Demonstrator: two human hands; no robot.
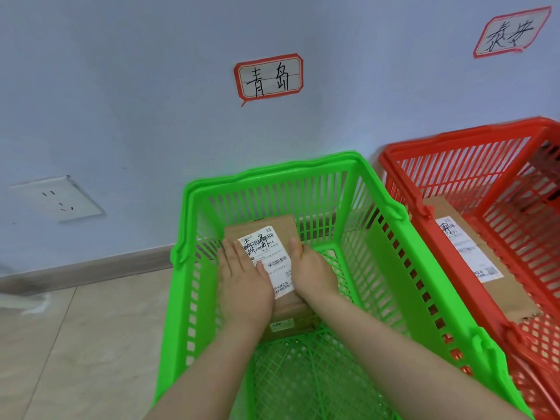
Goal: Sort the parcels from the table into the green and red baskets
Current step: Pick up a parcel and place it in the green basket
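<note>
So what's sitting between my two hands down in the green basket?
The cardboard parcel: its white label shows in the gap between your left hand and right hand, in the head view.

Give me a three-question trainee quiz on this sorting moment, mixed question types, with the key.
1. True or false: the parcel under the left hand and right hand is outside the green basket.
2. The wall sign whose characters match the parcel's handwritten label hangs above which basket? A green, B red.
3. Fill in: the red basket stands to the person's ____ of the green one.
Key: 1 false, the parcel is inside the green basket; 2 A; 3 right.
</note>
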